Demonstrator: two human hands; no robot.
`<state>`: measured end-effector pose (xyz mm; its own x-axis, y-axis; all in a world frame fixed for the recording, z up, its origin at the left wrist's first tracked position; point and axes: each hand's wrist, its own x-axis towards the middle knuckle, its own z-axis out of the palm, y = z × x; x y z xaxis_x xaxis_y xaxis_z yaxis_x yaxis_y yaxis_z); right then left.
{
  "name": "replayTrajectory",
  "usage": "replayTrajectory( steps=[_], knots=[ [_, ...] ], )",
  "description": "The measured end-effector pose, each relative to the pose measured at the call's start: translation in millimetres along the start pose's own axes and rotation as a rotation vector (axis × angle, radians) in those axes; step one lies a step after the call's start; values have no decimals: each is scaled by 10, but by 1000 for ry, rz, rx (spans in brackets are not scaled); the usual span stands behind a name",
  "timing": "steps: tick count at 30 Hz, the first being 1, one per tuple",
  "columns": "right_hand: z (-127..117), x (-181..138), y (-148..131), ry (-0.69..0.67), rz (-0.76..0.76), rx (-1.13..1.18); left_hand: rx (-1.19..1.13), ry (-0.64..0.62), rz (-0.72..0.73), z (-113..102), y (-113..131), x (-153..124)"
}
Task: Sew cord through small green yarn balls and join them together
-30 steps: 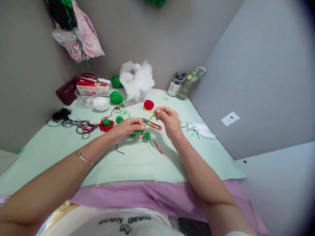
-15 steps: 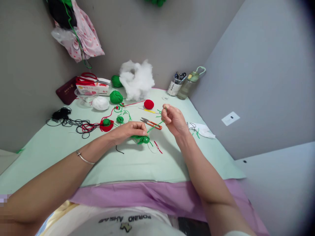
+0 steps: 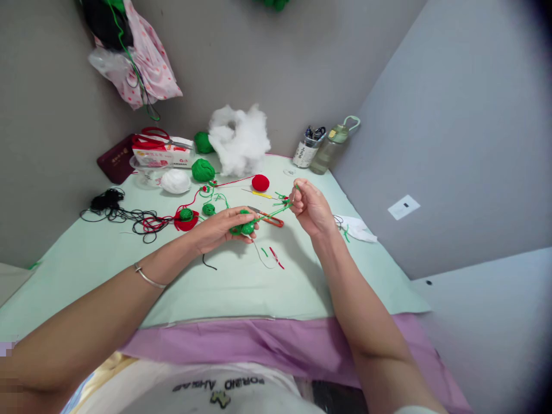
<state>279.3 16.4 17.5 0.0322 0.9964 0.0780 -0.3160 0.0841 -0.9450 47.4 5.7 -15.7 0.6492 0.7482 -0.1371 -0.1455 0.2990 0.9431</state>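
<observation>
1. The pale green cloth (image 3: 224, 287) covered the whole table. A pile of white stuffing (image 3: 240, 140) sat at the far edge, well apart from both hands.
2. My left hand (image 3: 218, 228) hovered low over the middle of the cloth, its fingers curled around the green crocheted piece (image 3: 244, 227). My right hand (image 3: 311, 208) was raised just to the right of it, with thumb and fingertips pinched shut on a green strand (image 3: 272, 212). I could not tell whether a needle sat in that pinch.
3. A green yarn ball (image 3: 203, 170), a white yarn ball (image 3: 176, 181) and a red ball (image 3: 260, 183) lay beyond the hands, untouched.
4. The green crocheted piece looked to me already rounded into a small ball, so I judged most of the work on it done. It rested against my left fingertips, apart from the right hand.
5. The green strand ran taut from the piece up to my right hand, and loose ends stuck out near the pinch. I judged that the tail was not yet fastened or trimmed.
6. The orange snips (image 3: 269, 217) lay on the cloth between the hands, under the strand, and neither hand held them.
7. A smaller green piece (image 3: 209, 209) and a red piece with a green centre (image 3: 187, 218) lay to the left. They looked finished to me.
</observation>
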Motion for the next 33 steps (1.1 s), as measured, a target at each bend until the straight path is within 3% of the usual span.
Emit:
replayTrajectory(
  steps=[17,23,28,33],
  knots=[
    [37,-41,23,-48,-53,-103,-111,94,147,-45,22,33],
    [38,-27,48,8,-122,-123,-118,107,167,-70,65,24],
    [36,-44,57,29,-212,-213,-138,149,147,-71,69,22],
    [102,-121,67,-50,-257,-387,-148,193,192,-114,38,51]
  ],
)
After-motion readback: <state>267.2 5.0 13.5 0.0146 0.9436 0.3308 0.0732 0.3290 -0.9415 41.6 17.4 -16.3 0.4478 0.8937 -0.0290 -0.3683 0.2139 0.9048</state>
